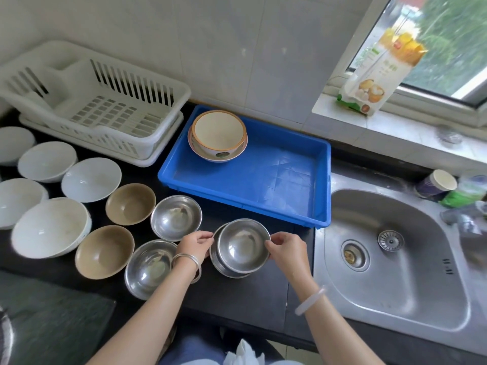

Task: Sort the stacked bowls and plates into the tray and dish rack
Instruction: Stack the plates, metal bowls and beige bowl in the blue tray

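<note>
A: What can't you make out?

B: The white bowl [11, 144] at the far left is cut off by the frame edge, and so is the one nearer [18, 201]. Something crumpled and white [243, 351] at the near edge is only partly in view. How many bowls sit in the short stack of shiny steel bowls [241, 248] I can't tell; only the rims below the top one show.

A: And the hands?

B: The left hand [193, 246] pinches the left rim of the top steel bowl, the right hand [286, 248] pinches its right rim. Both are grasping it, on the dark counter [237, 306] just near of the tray.

A: What is in the containers?

B: The blue rectangular plastic tray [290, 180] holds one cream bowl with an orange rim [218, 133], nested in a similar, shallower dish [213, 155], at its far left corner. The white slatted plastic dish rack [105, 101], left of the tray, holds no dishes that I can see. The steel sink [395, 259] on the right shows only its drain and strainer.

A: Elsewhere?

B: Left of the stack stand two single steel bowls [176, 217], two tan bowls [130, 204] and more white bowls [91, 179], all upright.
</note>
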Available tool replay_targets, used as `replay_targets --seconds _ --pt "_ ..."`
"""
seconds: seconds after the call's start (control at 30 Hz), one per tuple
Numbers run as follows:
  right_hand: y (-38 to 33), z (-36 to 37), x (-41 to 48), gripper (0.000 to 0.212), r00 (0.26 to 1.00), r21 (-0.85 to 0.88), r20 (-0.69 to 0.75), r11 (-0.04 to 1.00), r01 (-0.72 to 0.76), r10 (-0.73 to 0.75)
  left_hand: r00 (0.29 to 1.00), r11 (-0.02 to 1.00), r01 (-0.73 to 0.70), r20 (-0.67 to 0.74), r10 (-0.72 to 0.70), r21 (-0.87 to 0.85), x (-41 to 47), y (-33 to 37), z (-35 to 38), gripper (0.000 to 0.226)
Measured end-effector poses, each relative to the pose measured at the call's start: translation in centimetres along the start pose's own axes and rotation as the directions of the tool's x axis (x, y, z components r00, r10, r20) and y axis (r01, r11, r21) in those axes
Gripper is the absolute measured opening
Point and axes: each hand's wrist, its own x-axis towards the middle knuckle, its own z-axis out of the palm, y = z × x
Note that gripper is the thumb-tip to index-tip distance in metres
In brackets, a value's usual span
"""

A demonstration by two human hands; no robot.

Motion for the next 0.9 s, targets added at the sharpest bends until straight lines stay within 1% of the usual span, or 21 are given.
replay_targets --seconds 0.1,0.2,0.3,0.4,0.5,0.57,0.63,0.7,0.9 --pt "0.6 0.6 0.1 0.008 1.000 -0.010 -0.010 1.000 -0.023 0.023 0.997 0.993 0.053 0.066 -0.046 -0.109 -0.4 0.0 0.1 0.029" --pt "0.9 1.2 0.0 0.007 1.000 -0.022 -0.007 0.999 -0.027 0.027 0.991 0.982 0.093 0.111 -0.076 -0.161 -1.0 0.3 0.1 0.033" --pt "1.1 1.6 0.0 0.003 0.998 -0.033 -0.038 0.998 -0.050 0.048 0.989 0.985 0.093 0.124 -0.076 -0.142 -1.1 0.4 0.0 0.034" --pt "1.6 1.8 -0.1 0.010 0.995 -0.050 -0.083 0.997 -0.066 0.062 0.989 0.989 0.088 0.131 -0.072 -0.119 -0.9 0.4 0.0 0.034" --pt "2.3 2.1 0.0 0.012 0.992 0.033 -0.054 0.993 -0.112 0.113 0.985 0.986 0.102 0.155 -0.081 -0.131 -0.6 0.5 0.0 0.032" --pt "2.6 2.5 0.3 0.016 0.987 0.141 0.003 0.977 -0.162 0.164 0.979 0.981 0.124 0.179 -0.096 -0.149 -0.4 0.4 -0.2 0.032" --pt "2.7 2.8 0.4 0.021 0.973 0.273 0.065 0.934 -0.233 0.224 0.973 0.975 0.147 0.204 -0.112 -0.166 -0.2 0.3 -0.3 0.032" --pt "2.9 3.2 0.4 0.025 0.963 0.365 0.092 0.892 -0.268 0.251 0.968 0.971 0.161 0.221 -0.120 -0.179 0.0 0.3 -0.4 0.033" --pt "2.8 3.8 0.2 0.025 0.962 0.413 0.038 0.872 -0.261 0.269 0.969 0.981 0.121 0.232 -0.083 -0.150 0.2 0.7 -0.6 0.036"
